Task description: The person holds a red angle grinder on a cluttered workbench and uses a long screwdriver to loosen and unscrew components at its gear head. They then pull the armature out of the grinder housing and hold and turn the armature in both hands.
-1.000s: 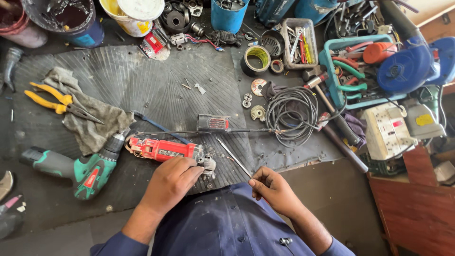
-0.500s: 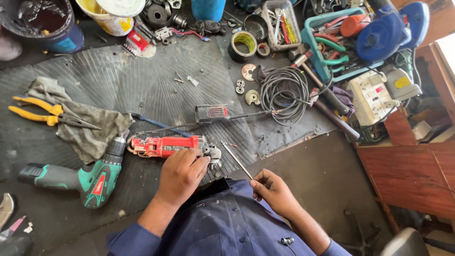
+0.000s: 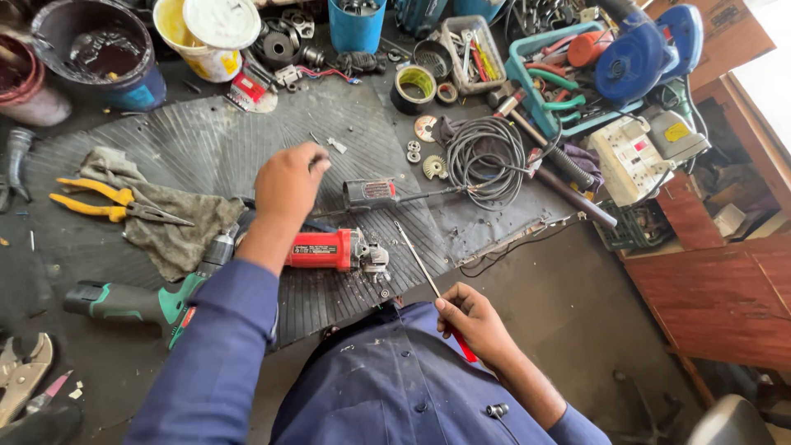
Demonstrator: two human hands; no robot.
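Head view, our left hand (image 3: 287,183) loosely curled over the mat, red angle grinder (image 3: 334,250) just below its fingers, our right hand (image 3: 474,323) gripping a red-handled screwdriver (image 3: 434,288)

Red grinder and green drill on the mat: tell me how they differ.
The red grinder lies in front of the person, partly behind the left arm; the green drill lies further left, beside the rag. The grinder has a bare metal head; the drill has a black chuck. Both lie flat on the ribbed mat, untouched by the hands.
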